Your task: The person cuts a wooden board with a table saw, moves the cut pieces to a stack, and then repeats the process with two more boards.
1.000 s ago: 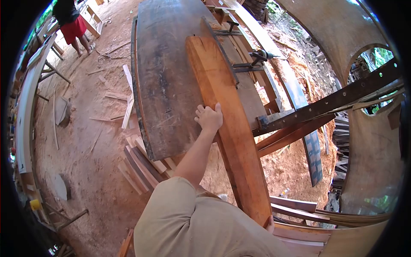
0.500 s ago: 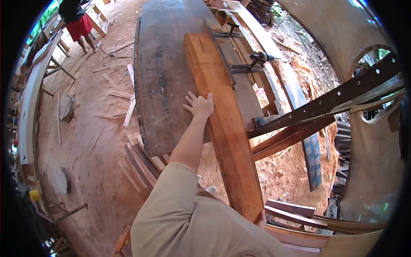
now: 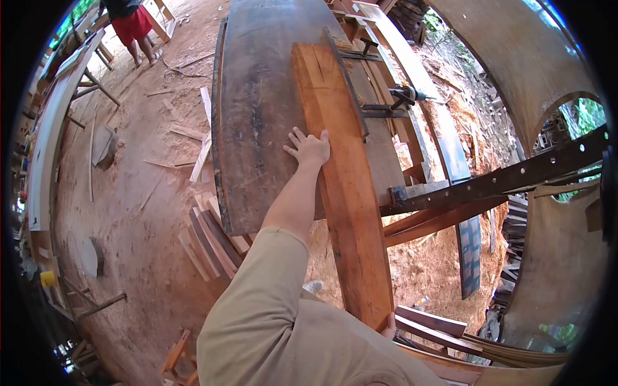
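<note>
A long, thick orange-brown wooden plank [image 3: 347,186] lies lengthwise on the dark, worn worktable [image 3: 257,116], its near end overhanging the front edge. Along its right side near the far end runs a dark straight fence [image 3: 347,83]. My left hand [image 3: 311,149] rests at the plank's left edge, fingers spread over the tabletop and thumb against the wood. Low in the view, my right hand [image 3: 389,327] grips the plank's near end at its right corner; most of that hand is hidden behind the wood.
Clamps [image 3: 386,110] and a power drill [image 3: 407,95] are right of the fence. A dark perforated metal bar [image 3: 502,177] juts in from the right. Offcuts [image 3: 212,238] lie on the dirt floor at left. A person in red shorts [image 3: 132,24] stands far left.
The plank has slid a little forward along the fence, and both hands have moved with it. The whole view has shifted slightly.
</note>
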A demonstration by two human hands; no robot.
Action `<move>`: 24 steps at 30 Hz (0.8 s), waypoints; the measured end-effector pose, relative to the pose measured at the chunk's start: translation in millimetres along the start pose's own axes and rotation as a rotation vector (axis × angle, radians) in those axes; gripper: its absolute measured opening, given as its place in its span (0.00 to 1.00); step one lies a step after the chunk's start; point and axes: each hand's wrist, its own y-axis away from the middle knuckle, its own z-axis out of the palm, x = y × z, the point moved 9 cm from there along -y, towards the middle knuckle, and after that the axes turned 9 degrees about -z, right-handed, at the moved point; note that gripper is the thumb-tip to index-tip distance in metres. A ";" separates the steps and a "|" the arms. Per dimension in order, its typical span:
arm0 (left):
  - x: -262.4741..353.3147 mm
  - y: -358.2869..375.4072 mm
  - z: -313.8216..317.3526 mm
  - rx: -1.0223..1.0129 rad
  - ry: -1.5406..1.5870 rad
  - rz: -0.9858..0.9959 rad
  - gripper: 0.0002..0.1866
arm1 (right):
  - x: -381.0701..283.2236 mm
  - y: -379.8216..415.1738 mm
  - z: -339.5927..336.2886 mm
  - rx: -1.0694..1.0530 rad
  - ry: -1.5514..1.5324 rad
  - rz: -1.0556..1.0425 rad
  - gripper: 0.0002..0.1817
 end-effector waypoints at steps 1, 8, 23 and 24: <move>2.1 -2.4 -1.4 -0.002 0.016 0.003 0.40 | -1.9 0.1 3.4 0.001 0.002 -0.003 0.31; 8.0 -18.4 -4.2 0.011 0.073 0.014 0.38 | -5.8 -0.2 24.0 0.016 0.008 -0.009 0.31; 24.1 -59.8 -13.2 0.011 0.072 0.010 0.39 | -19.4 3.3 81.7 0.035 -0.012 -0.004 0.30; 24.5 -62.9 -14.1 0.028 0.069 0.010 0.39 | -21.1 6.5 88.3 0.035 -0.006 0.008 0.30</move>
